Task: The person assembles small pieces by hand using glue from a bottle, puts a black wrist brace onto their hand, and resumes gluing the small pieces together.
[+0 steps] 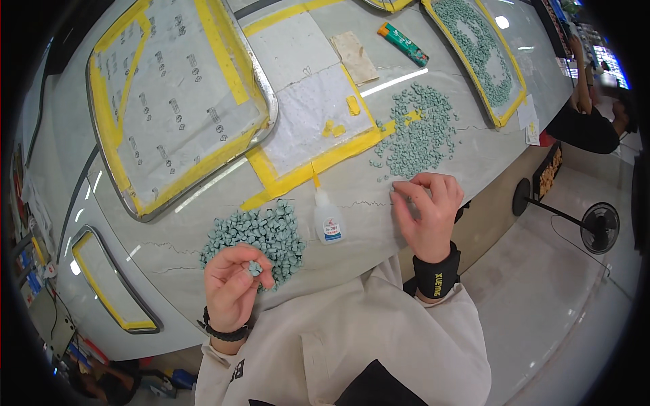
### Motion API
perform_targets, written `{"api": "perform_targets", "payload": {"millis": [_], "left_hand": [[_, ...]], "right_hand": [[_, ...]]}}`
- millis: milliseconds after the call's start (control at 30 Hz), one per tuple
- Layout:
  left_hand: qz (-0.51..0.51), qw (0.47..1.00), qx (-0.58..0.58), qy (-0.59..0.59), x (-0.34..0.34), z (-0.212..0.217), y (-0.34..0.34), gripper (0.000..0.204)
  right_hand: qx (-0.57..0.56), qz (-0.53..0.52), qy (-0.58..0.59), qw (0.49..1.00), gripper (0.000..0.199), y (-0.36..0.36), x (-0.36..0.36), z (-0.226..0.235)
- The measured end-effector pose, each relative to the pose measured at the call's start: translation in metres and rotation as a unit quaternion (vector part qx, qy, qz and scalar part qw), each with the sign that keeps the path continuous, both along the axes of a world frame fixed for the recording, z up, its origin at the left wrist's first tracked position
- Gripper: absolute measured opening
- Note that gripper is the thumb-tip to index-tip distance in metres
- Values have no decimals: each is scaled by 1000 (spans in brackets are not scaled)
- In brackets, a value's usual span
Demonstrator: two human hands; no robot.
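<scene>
My left hand (233, 281) is closed in a pinch on a small grey-green flower-shaped piece (254, 268). It is over the near edge of a dense pile of similar chunky pieces (261, 231). My right hand (431, 206) has thumb and forefinger drawn together at the near edge of a looser spread of smaller grey-green bits (421, 139). Anything between those fingertips is too small to make out. Between my hands lies a white glue bottle (328, 215) with a yellow nozzle, its tip pointing away from me.
A metal-rimmed tray (152, 101) edged with yellow tape lies at left, above a smaller black-rimmed frame (115, 281). Yellow tape (325, 159) borders a white sheet mid-table. A green tube (403, 44) and a yellow-edged tray of bits (508, 95) are farther off. A fan (599, 227) stands right.
</scene>
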State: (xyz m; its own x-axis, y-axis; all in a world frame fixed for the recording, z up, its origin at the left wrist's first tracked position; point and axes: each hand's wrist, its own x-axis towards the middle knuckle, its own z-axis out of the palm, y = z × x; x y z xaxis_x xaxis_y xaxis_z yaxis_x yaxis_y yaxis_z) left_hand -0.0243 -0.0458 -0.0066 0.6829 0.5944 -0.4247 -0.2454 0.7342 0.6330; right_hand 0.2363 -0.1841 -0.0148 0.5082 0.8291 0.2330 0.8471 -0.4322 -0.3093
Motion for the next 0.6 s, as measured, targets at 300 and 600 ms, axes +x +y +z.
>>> {"api": "perform_targets", "payload": {"millis": [300, 600], "left_hand": [[-154, 987, -8, 54, 17, 23, -17, 25], [-299, 908, 294, 18, 12, 15, -3, 30]], "right_hand": [[184, 159, 134, 961, 22, 14, -51, 42], [151, 273, 297, 902, 25, 36, -78, 22]]}}
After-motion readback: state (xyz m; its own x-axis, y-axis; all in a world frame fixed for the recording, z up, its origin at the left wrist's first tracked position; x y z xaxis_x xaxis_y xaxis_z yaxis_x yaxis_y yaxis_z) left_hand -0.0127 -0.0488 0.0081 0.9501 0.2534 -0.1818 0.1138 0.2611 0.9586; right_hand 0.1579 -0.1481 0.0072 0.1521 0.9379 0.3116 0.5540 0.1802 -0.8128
